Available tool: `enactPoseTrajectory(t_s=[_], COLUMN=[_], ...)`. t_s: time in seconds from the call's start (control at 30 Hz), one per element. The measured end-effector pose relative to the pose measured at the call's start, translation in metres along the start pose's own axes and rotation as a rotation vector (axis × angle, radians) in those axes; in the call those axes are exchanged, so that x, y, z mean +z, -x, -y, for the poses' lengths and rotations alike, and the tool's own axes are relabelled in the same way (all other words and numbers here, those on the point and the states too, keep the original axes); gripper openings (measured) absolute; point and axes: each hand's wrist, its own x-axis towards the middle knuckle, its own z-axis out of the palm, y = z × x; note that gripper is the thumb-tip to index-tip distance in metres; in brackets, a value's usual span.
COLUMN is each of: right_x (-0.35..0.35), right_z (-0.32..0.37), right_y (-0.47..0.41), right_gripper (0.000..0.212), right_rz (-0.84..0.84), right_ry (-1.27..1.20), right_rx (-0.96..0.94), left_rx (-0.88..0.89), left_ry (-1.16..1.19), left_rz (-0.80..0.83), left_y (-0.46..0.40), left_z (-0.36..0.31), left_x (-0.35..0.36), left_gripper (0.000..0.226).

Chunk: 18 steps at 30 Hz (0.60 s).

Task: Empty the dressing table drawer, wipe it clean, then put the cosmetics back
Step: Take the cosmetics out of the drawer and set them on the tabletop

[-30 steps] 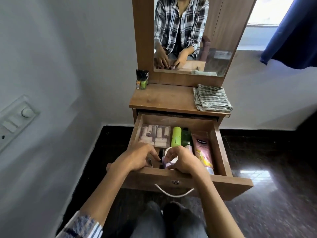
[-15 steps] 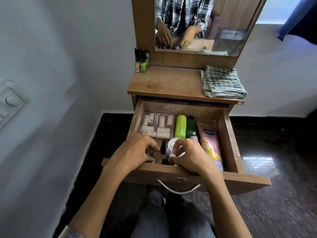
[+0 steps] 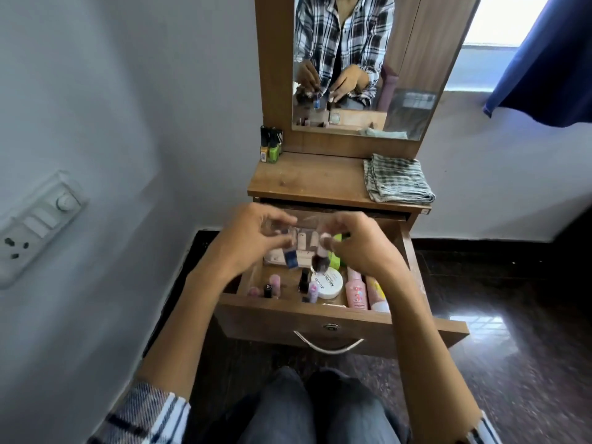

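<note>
Wooden desk straight ahead, beyond open drawer. Left hand pinching blue bottle, right hand pinching dark bottle; both upright, equally near.

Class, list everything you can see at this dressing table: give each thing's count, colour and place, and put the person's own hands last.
Wooden drawer: one, brown, pulled open.
Small nail polish bottles on the tabletop: a few, green and orange, back left corner.
Folded checked cloth: one, grey-green, tabletop right.
Round white jar: one, drawer front.
Pink tube: one, drawer front right.
Small bottles in the drawer's front left: several, pink and dark.
Blue nail polish bottle: one, held by left hand.
Dark nail polish bottle: one, held by right hand.
</note>
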Motion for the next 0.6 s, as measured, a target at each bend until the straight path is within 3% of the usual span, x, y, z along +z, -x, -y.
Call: enactPoseTrajectory(t_s=[0.2, 0.43, 0.6], right_x=[-0.001, 0.040, 0.069], right_z=[0.033, 0.042, 0.028], right_y=[-0.053, -0.148, -0.211], right_gripper=[0.010, 0.021, 0.027], right_rz=[-0.132, -0.332, -0.385], right_ry=[-0.213, -0.215, -0.197], right_rx=[-0.147, -0.280, -0.253], left_rx=[0.072, 0.065, 0.030], left_ry=[0.118, 0.157, 0.165], left_rz=[-0.274, -0.450, -0.537], left_y=[-0.046, -0.131, -0.186], left_z=[-0.002, 0.041, 0.073], left_x=[-0.027, -0.027, -0.019], left_gripper=[0.036, 0.032, 0.029])
